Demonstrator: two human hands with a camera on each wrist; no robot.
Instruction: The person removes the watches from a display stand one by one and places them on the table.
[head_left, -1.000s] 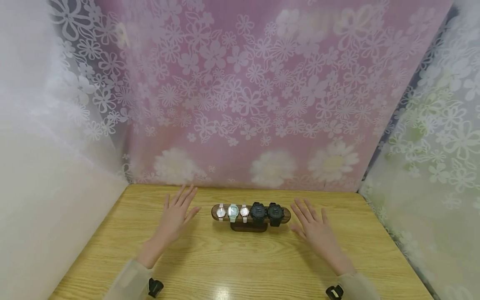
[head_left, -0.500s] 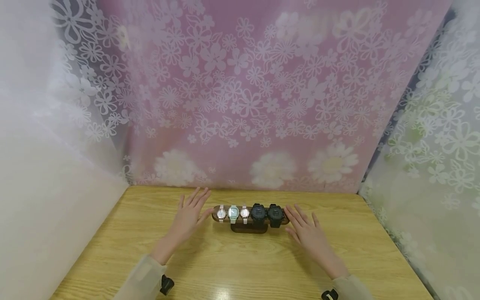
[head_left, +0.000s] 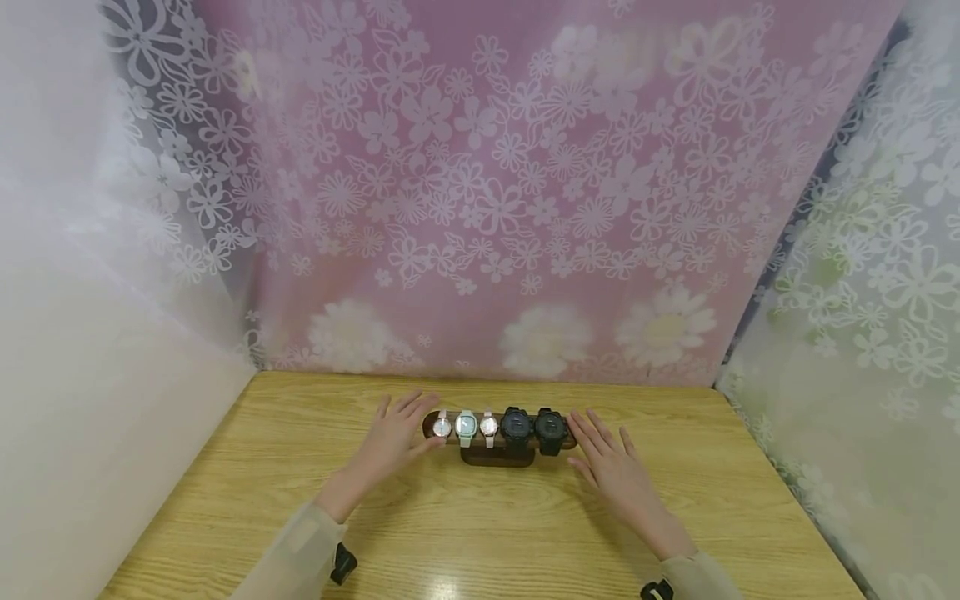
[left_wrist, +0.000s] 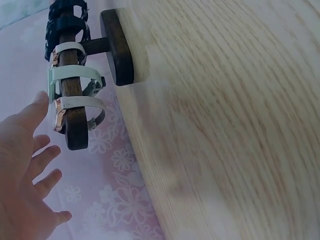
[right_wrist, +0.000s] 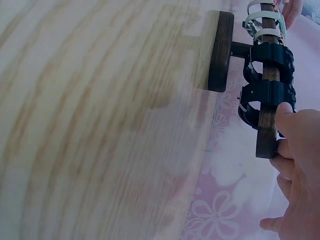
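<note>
A dark wooden watch stand [head_left: 497,457] with a crossbar on a base stands on the wooden table. Several wristwatches are strapped along the bar: a white-strapped watch [head_left: 442,427], a mint green watch [head_left: 466,425], another white-strapped watch [head_left: 489,426], a black watch [head_left: 516,425] and a second black watch [head_left: 551,427]. My left hand [head_left: 388,440] is at the bar's left end, fingers loosely extended; in the left wrist view its thumb is close to the watches. My right hand [head_left: 618,473] is at the right end, its relaxed fingers appearing to touch the bar tip [right_wrist: 267,142].
The light wooden table [head_left: 480,533] extends in front of the stand. A pink flowered curtain [head_left: 480,208] hangs along its back edge. A pale sheet [head_left: 112,333] closes off the left, and a flowered sheet [head_left: 862,375] the right.
Both hands have moved inward from either side to the stand's ends. The left hand has kept moving right during the last half second, while the right has barely shifted. The stand stays put.
</note>
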